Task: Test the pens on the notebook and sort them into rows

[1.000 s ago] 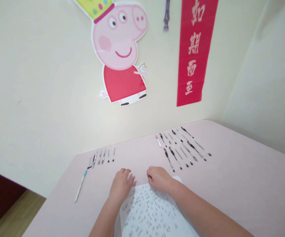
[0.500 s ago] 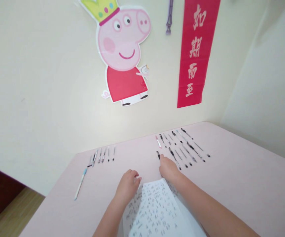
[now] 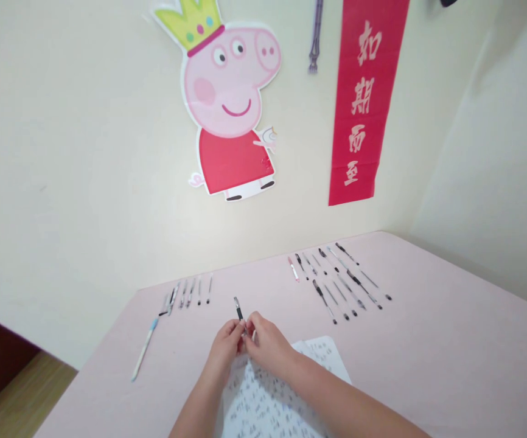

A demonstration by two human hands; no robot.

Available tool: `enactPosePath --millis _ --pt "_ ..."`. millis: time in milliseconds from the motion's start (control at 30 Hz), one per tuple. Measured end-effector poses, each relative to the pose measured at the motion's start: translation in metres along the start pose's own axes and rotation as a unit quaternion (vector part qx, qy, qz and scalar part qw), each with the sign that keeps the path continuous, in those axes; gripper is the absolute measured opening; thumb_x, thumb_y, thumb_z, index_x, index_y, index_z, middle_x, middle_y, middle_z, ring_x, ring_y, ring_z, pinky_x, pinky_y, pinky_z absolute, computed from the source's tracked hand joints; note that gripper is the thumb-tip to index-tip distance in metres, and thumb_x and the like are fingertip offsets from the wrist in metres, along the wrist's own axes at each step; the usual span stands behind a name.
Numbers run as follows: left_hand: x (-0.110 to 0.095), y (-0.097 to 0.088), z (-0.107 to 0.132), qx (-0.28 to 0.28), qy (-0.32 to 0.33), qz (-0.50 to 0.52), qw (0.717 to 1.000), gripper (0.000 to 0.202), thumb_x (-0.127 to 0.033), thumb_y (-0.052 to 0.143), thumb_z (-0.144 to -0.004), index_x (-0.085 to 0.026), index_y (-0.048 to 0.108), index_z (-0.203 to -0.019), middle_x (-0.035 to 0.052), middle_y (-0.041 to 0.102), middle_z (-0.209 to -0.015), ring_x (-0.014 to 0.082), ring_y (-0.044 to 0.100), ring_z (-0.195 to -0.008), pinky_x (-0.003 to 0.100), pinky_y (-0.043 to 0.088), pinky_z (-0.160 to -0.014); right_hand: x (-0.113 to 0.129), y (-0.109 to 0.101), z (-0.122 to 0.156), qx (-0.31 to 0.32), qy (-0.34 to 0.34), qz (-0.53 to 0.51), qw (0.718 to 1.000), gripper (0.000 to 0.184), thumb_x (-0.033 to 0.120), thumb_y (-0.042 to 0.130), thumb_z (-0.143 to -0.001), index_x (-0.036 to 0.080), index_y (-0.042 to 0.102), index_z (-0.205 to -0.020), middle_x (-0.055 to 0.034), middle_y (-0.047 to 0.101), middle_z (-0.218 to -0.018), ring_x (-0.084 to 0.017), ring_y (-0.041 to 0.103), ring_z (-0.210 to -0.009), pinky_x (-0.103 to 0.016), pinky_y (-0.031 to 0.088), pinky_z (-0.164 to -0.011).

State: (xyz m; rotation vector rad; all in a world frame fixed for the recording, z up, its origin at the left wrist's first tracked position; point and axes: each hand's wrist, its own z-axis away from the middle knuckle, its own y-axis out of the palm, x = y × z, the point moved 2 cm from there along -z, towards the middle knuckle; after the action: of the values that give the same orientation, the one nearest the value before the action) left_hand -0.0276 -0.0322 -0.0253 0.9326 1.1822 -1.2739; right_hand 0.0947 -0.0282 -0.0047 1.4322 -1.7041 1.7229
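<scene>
A pen (image 3: 238,308) with a black grip and a silvery tip points up and away from my two hands, its lower part hidden by fingers. My left hand (image 3: 226,345) pinches it from the left. From the right, my right hand (image 3: 266,340) closes its fingers on the same pen. Both hands are above the top of a sheet of paper (image 3: 286,401) covered in handwriting. On the right of the table, several black and clear pens (image 3: 346,292) lie in two rows. To the left, several slim pens (image 3: 190,293) lie side by side.
A white pen with a blue end (image 3: 145,350) lies alone at the left of the pink table (image 3: 450,353). Behind the table rises a wall with a cartoon pig cutout (image 3: 236,158) and a red banner (image 3: 359,121). A purple strap (image 3: 316,36) hangs between them.
My right hand has left the right-hand pen rows and moved left with a pen. It has met my left hand, which was open and is now closed on the pen too.
</scene>
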Motion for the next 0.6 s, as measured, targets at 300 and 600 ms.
enactPosePath --millis 300,600 --pt "-0.014 -0.119 -0.005 -0.208 -0.053 -0.527 0.822 0.026 -0.037 0.039 -0.080 -0.019 0.053 -0.068 0.0098 0.063 -0.066 0.0265 0.061 -0.070 0.032 0.038 -0.059 -0.021 -0.003 0.001 0.031 0.022 0.038 0.999 0.020 0.016 0.049 -0.081 0.018 0.049 -0.101 -0.0038 0.062 -0.089 -0.014 0.055 -0.076 -0.023 0.038 -0.070" --pt "-0.006 -0.160 0.006 -0.235 -0.147 -0.589 0.759 0.029 -0.032 0.035 -0.082 -0.016 0.059 -0.086 0.0170 0.066 -0.096 0.0299 0.063 -0.087 0.036 0.045 -0.065 -0.028 -0.001 0.000 0.023 0.028 0.043 0.998 0.039 0.015 0.047 -0.082 0.018 0.046 -0.121 -0.0046 0.062 -0.097 -0.014 0.056 -0.078 -0.024 0.040 -0.076"
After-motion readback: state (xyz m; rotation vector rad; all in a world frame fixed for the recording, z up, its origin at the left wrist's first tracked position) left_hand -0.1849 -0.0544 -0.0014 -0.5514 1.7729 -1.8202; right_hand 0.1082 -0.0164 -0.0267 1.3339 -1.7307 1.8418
